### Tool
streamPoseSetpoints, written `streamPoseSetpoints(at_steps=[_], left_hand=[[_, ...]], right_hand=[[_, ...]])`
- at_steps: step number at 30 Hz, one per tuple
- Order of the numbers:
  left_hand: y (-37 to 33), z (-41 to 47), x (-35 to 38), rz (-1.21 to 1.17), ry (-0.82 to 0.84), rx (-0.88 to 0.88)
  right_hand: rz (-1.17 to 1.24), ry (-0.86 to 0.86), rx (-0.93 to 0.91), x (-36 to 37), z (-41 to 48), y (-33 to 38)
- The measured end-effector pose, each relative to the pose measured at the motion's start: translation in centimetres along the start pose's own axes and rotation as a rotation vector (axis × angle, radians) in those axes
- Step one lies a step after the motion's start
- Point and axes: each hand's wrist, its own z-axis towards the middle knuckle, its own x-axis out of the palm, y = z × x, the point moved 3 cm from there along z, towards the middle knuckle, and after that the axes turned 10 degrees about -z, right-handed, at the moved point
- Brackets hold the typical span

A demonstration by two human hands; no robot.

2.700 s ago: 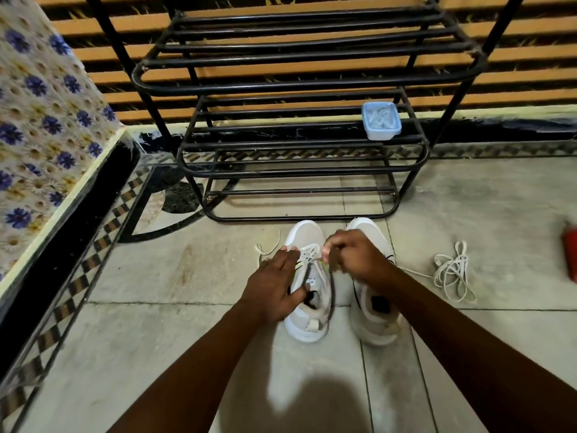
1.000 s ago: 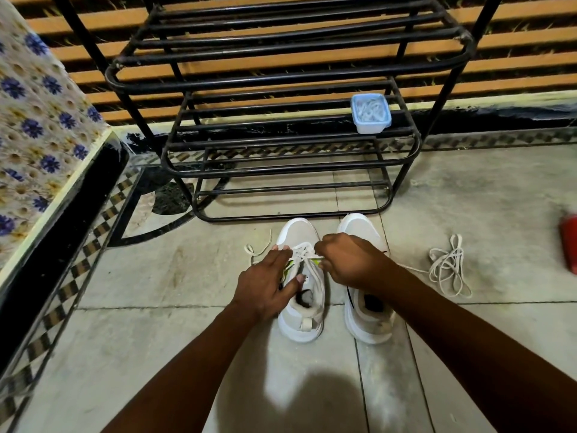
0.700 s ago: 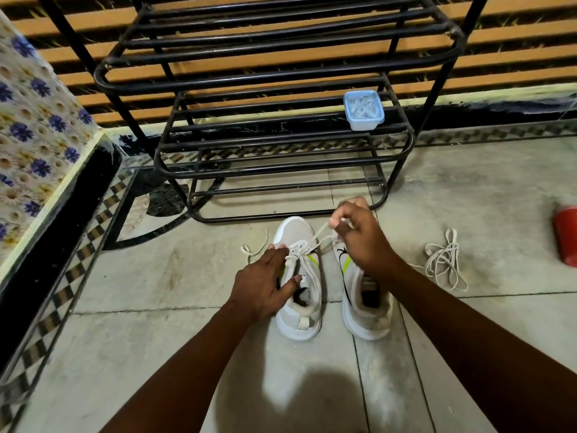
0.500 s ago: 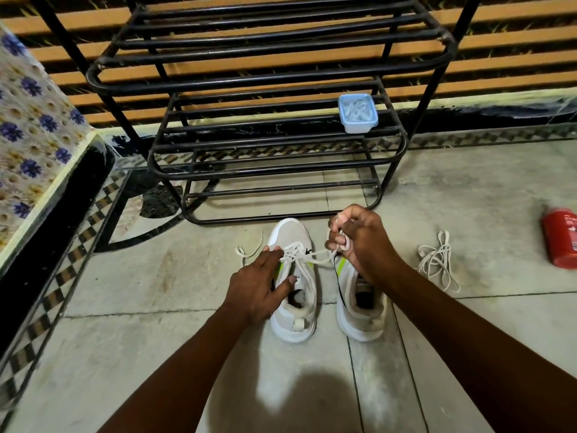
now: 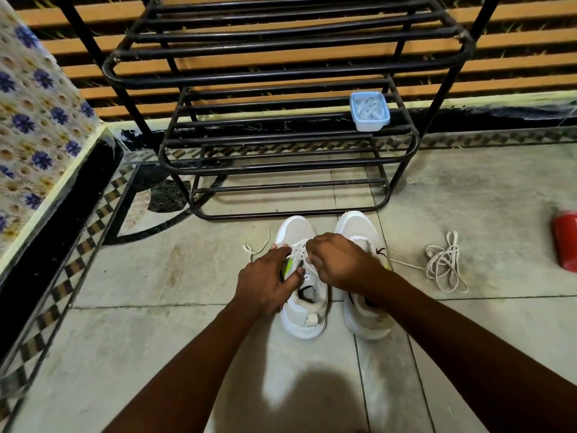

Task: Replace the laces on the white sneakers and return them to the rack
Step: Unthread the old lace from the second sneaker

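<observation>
Pinching the white lace at the upper eyelets with the right hand, fingers curled in over it, knuckles up. Bracing the held sneaker with the left hand, fingers wrapped on its 9 o'clock flank, thumb laid across the tongue by the lime stripe. Toe to 12 o'clock, heel to 6, flat on the tiled floor, with one free lace end curling over the tile at 10 o'clock of the toe. Just beside it at 3 o'clock and parallel, the second sneaker, partly hidden under the right wrist. Only a narrow strip of tile between both toes and the bottom front rail of the black shoe rack at 12 o'clock. At 1 o'clock, on the right end of the rack's middle shelf, a lidded blue tub close to the shelf's rounded corner. At 3 o'clock, well apart from the pair, a loose lace bundle, one strand trailing back toward the second sneaker. Farther along at 3 o'clock, a red canister cut off by the frame edge. Wide bare tile at 9 o'clock as far as the checkered border and the raised flowered ledge. Open tile at 6 o'clock under both forearms.
</observation>
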Motion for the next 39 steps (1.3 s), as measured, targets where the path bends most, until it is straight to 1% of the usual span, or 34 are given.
streamPoseSetpoints(at_steps=[5, 6, 8, 10, 12, 13, 16, 18, 19, 20, 22, 24, 27, 30, 32, 36, 38, 39], left_hand=[[-0.2, -0.2, -0.4, 0.011, 0.018, -0.014], [-0.2, -0.2, -0.4, 0.015, 0.02, -0.012], [-0.3, -0.3, -0.4, 0.009, 0.021, -0.014], [-0.2, -0.3, -0.4, -0.001, 0.022, -0.018], [-0.1, -0.2, -0.4, -0.007, 0.033, -0.024], [-0.2, -0.1, -0.3, -0.006, 0.043, -0.027], [-0.2, 0.2, -0.3, -0.041, 0.075, -0.067], [-0.2, 0.7, -0.6, -0.169, 0.07, -0.134], [-0.2, 1.0, -0.7, -0.229, 0.055, -0.14], [-0.4, 1.2, -0.8, -0.262, 0.037, -0.115], [-1.1, 1.7, -0.8, -0.268, 0.004, -0.035], [-2.0, 2.3, -0.9, -0.239, -0.001, 0.022], [-3.3, 3.4, -1.0, -0.044, 0.047, 0.083], [-4.1, 4.1, -1.2, 0.069, 0.031, 0.109], [-4.2, 4.1, -1.0, 0.091, 0.032, 0.112], [-4.0, 4.2, -0.5, 0.14, 0.038, 0.166], [-3.7, 4.1, -0.4, 0.08, 0.016, 0.152], [-3.3, 4.1, -0.4, -0.003, -0.022, 0.11]], right_hand=[[0.2, -0.129, 0.182, -2.3, -0.2, -1.1], [0.207, -0.135, 0.191, -2.8, -0.4, -1.4], [0.136, -0.159, 0.186, -3.6, -1.1, -1.6], [0.119, -0.25, 0.289, -4.6, -1.9, -2.7], [0.194, -0.345, 0.409, -5.5, -2.6, -4.2], [0.219, -0.353, 0.428, -5.6, -2.8, -4.6], [0.192, -0.251, 0.341, -4.5, -2.5, -4.4], [0.176, -0.218, 0.263, -3.1, -2.3, -4.0], [0.191, -0.221, 0.23, -2.6, -2.1, -3.9], [0.21, -0.236, 0.215, -2.3, -2.0, -3.7], [0.255, -0.277, 0.25, -1.9, -1.9, -3.3], [0.266, -0.33, 0.311, -1.2, -2.1, -2.5], [0.214, -0.465, 0.357, -0.8, -2.8, -0.7], [0.05, -0.509, 0.363, -0.7, -3.7, 1.1], [0.051, -0.453, 0.363, 0.4, -3.8, 1.9], [0.104, -0.201, 0.426, 3.4, -3.1, 2.0], [0.112, -0.115, 0.463, 3.9, -2.6, 2.4], [0.121, -0.094, 0.48, 4.0, -2.5, 2.7]])
